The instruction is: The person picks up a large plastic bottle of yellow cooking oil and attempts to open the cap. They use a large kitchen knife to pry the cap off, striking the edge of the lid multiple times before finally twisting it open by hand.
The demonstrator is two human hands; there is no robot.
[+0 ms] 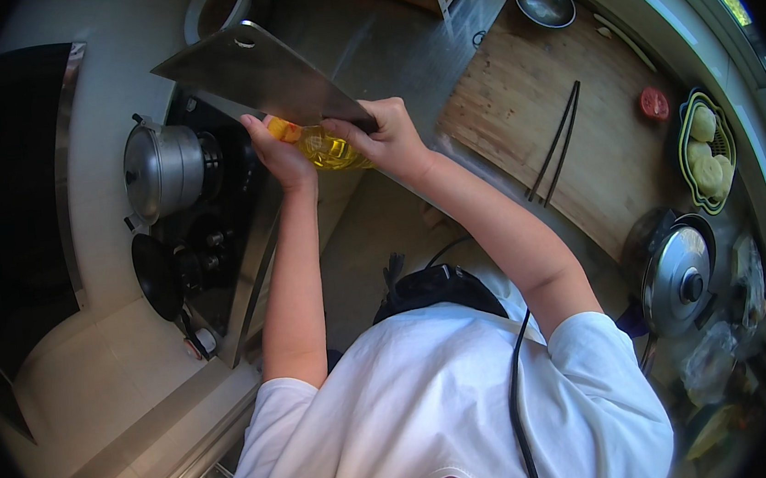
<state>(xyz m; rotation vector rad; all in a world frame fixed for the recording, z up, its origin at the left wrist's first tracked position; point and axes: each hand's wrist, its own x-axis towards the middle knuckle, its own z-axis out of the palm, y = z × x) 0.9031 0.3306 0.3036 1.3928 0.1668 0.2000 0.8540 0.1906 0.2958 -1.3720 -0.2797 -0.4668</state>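
My right hand (390,134) grips a broad metal cleaver (270,77) at its handle end, thumb laid against the blade. The blade points up and left, with a hole near its far corner. Just under it, a clear bottle of yellow oil (327,149) lies between my hands. My left hand (284,155) is around the orange-and-yellow cap end (284,129) of that bottle, its thumb raised beside the blade. The bottle's other end is hidden behind my right hand and forearm, and most of the cleaver's handle is covered too.
On the left, a lidded metal pot (162,170) and a dark pan (157,276) sit on the stove (206,304). A wooden board (502,113) at right bears chopsticks (557,143), a metal bowl (545,2) and a cut tomato (653,104). Near it stand a vegetable basket (691,192) and a lidded pan (677,280).
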